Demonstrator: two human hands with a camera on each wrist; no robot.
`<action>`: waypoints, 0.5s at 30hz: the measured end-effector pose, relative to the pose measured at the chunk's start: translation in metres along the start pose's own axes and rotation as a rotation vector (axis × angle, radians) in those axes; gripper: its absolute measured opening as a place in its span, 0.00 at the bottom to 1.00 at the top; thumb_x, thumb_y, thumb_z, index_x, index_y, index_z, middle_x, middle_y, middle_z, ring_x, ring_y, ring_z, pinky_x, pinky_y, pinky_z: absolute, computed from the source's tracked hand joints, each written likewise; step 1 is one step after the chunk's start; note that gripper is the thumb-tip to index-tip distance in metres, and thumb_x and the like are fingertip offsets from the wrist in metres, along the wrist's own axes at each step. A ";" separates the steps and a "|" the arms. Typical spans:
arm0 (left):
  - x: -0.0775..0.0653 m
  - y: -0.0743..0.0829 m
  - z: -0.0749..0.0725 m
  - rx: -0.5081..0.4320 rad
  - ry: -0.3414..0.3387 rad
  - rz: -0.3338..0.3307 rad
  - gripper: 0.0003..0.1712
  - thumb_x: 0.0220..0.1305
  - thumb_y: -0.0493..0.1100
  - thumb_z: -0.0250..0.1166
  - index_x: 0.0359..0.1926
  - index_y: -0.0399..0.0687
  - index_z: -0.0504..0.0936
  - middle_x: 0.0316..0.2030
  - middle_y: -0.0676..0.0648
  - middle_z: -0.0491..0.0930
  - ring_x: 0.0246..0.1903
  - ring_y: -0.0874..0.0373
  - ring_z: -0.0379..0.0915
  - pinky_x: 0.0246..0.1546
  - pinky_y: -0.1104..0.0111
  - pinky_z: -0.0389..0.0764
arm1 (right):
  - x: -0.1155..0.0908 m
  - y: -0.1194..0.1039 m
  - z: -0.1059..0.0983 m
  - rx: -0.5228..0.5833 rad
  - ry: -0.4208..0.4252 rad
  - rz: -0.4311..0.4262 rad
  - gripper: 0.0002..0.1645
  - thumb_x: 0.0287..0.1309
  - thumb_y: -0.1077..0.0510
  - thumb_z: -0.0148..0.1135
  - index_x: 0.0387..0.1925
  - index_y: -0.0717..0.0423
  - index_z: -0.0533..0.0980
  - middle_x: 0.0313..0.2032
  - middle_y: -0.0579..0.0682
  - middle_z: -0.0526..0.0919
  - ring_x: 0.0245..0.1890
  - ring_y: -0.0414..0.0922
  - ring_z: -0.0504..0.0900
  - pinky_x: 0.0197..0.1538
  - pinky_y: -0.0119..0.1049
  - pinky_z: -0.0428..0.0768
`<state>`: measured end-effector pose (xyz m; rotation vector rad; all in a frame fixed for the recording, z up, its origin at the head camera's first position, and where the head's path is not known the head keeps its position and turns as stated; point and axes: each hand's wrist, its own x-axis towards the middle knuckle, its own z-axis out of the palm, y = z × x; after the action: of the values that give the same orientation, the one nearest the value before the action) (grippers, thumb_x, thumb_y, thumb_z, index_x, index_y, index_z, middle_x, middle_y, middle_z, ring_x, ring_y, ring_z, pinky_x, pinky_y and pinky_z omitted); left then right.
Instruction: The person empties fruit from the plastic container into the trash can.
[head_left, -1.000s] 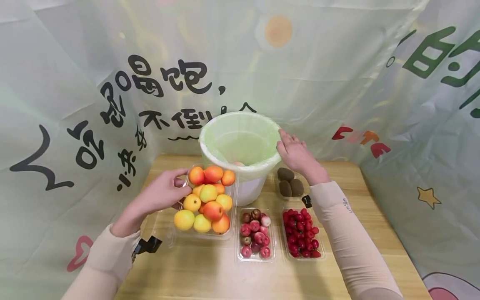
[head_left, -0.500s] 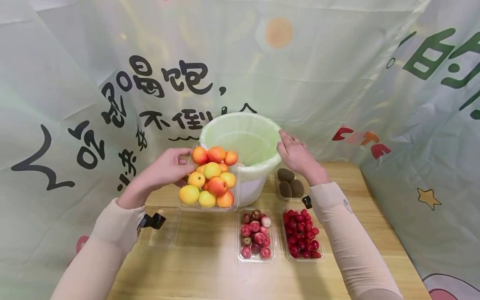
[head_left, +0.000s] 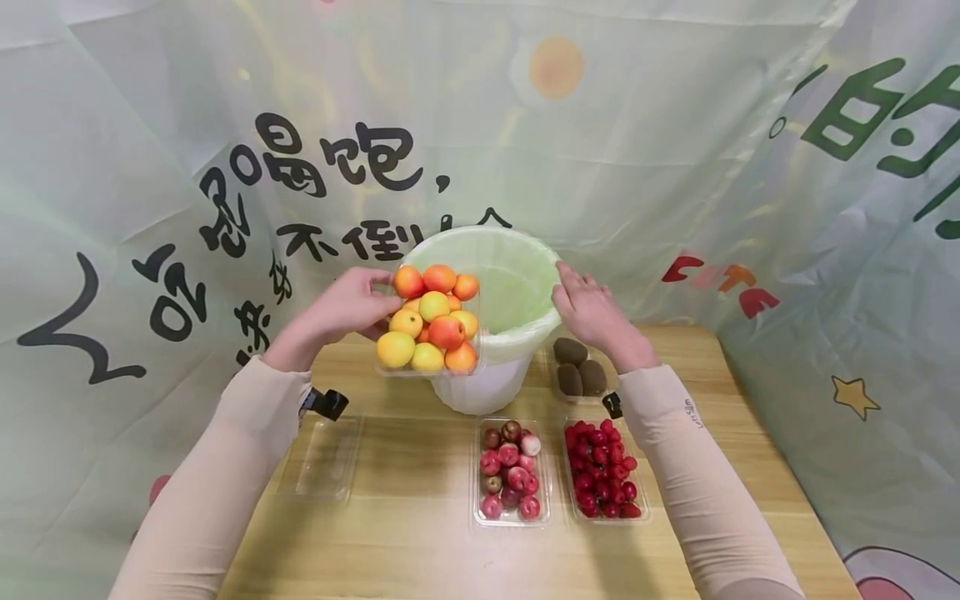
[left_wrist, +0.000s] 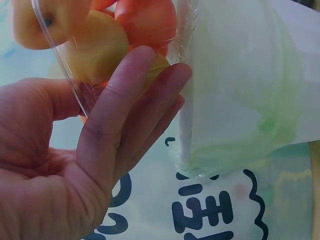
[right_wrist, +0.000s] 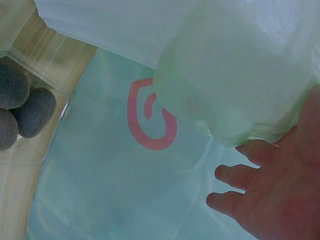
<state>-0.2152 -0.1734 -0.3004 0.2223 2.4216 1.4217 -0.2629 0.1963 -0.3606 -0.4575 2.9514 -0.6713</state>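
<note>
My left hand (head_left: pixel 356 304) grips the left side of a see-through plastic punnet (head_left: pixel 390 369), its wall between thumb and fingers (left_wrist: pixel 120 95). Yellow and orange-red round fruits (head_left: pixel 435 307) fill the punnet, which is raised off the table at the near left of a white bucket (head_left: pixel 480 385). In the head view it overlaps the bucket's rim. A thin pale green bag (head_left: pixel 517 287) lines the bucket and folds over the rim. My right hand (head_left: pixel 588 308) rests on the rim's right side, fingers (right_wrist: pixel 235 175) fairly straight and spread. The bucket's bottom is hidden.
A punnet of small reddish plums (head_left: pixel 512 471) and one of dark red berry-like fruit (head_left: pixel 603 471) stand at the front. Kiwis (head_left: pixel 577 367) sit in a punnet right of the bucket. A see-through punnet (head_left: pixel 326 458) lies at left. Printed cloth (head_left: pixel 637 167) surrounds the wooden table (head_left: pixel 420 550).
My left hand has lifted the fruit punnet up and slightly right, to the bucket's rim, uncovering the see-through punnet at left. My right hand has stayed on the rim.
</note>
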 end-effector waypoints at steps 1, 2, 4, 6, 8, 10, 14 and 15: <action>0.002 0.000 0.000 0.002 0.001 0.002 0.29 0.73 0.39 0.61 0.72 0.37 0.73 0.45 0.38 0.90 0.31 0.56 0.89 0.36 0.60 0.91 | 0.000 0.000 0.000 -0.001 0.001 0.000 0.41 0.81 0.40 0.21 0.86 0.51 0.38 0.85 0.56 0.43 0.84 0.68 0.42 0.82 0.68 0.38; 0.004 0.000 -0.001 0.004 -0.004 0.007 0.28 0.73 0.40 0.61 0.72 0.39 0.74 0.47 0.37 0.90 0.32 0.56 0.89 0.36 0.60 0.91 | 0.000 0.000 0.000 -0.002 0.002 0.000 0.41 0.82 0.40 0.21 0.86 0.51 0.38 0.86 0.56 0.43 0.84 0.68 0.42 0.82 0.68 0.38; 0.009 0.002 -0.001 -0.001 0.000 0.006 0.29 0.73 0.40 0.61 0.72 0.40 0.74 0.51 0.36 0.88 0.32 0.56 0.89 0.36 0.60 0.91 | 0.001 0.000 0.000 -0.001 0.004 0.001 0.41 0.82 0.40 0.22 0.86 0.51 0.38 0.86 0.55 0.43 0.84 0.68 0.42 0.82 0.68 0.38; 0.013 0.004 -0.001 -0.005 0.006 -0.008 0.29 0.73 0.40 0.61 0.73 0.41 0.74 0.53 0.35 0.86 0.33 0.56 0.88 0.37 0.61 0.91 | 0.001 -0.001 0.000 0.002 0.006 0.002 0.41 0.82 0.40 0.22 0.86 0.51 0.39 0.86 0.55 0.44 0.84 0.68 0.42 0.82 0.68 0.39; 0.017 0.006 0.000 -0.010 0.019 -0.029 0.29 0.74 0.40 0.59 0.73 0.37 0.72 0.53 0.32 0.84 0.32 0.56 0.88 0.37 0.61 0.92 | 0.001 -0.001 0.000 0.005 0.008 0.002 0.41 0.82 0.40 0.23 0.86 0.51 0.39 0.85 0.55 0.44 0.84 0.68 0.42 0.82 0.68 0.39; 0.021 0.008 0.000 -0.014 0.029 -0.048 0.28 0.74 0.38 0.58 0.72 0.35 0.71 0.54 0.32 0.83 0.31 0.56 0.88 0.37 0.61 0.92 | 0.001 -0.001 0.000 0.005 0.006 0.003 0.41 0.82 0.40 0.23 0.86 0.51 0.39 0.85 0.56 0.44 0.84 0.68 0.42 0.82 0.68 0.38; 0.027 0.011 -0.002 -0.038 0.021 -0.063 0.29 0.75 0.38 0.58 0.73 0.36 0.71 0.55 0.32 0.82 0.31 0.55 0.88 0.37 0.62 0.91 | 0.001 0.000 0.000 0.003 -0.003 0.005 0.41 0.82 0.40 0.22 0.86 0.51 0.38 0.86 0.55 0.42 0.84 0.68 0.41 0.82 0.69 0.38; 0.029 0.012 -0.003 -0.044 0.022 -0.065 0.29 0.75 0.38 0.58 0.73 0.36 0.71 0.56 0.32 0.82 0.32 0.55 0.88 0.38 0.62 0.91 | 0.001 0.000 0.000 0.003 -0.004 0.006 0.40 0.82 0.40 0.22 0.86 0.51 0.37 0.86 0.55 0.42 0.84 0.68 0.41 0.82 0.69 0.38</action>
<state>-0.2433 -0.1614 -0.2945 0.1168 2.3895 1.4550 -0.2641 0.1956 -0.3606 -0.4496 2.9465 -0.6729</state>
